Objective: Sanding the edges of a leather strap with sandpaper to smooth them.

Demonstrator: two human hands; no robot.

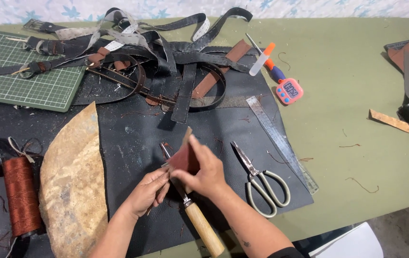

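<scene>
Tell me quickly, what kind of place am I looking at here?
Most likely a leatherwork bench: a pile of leather belts and straps, a green cutting mat, scissors and a thread spool, with both hands working a small reddish leather piece.

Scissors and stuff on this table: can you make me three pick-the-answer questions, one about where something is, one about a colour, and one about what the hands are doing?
1. Where are the scissors?
A. right of the hands, on the black sheet
B. on the green cutting mat
C. on the floor

2. What colour is the spool of thread?
A. blue
B. reddish brown
C. white

3. What is the right hand doing?
A. lying flat on the table
B. cutting with the scissors
C. holding a small dark red leather piece

Answers:
1. A, they lie on the black sheet between the hands and the metal ruler.
2. B, the wound thread shows reddish brown at the left edge.
3. C, its fingers pinch the piece while the left hand touches its lower edge.
</scene>
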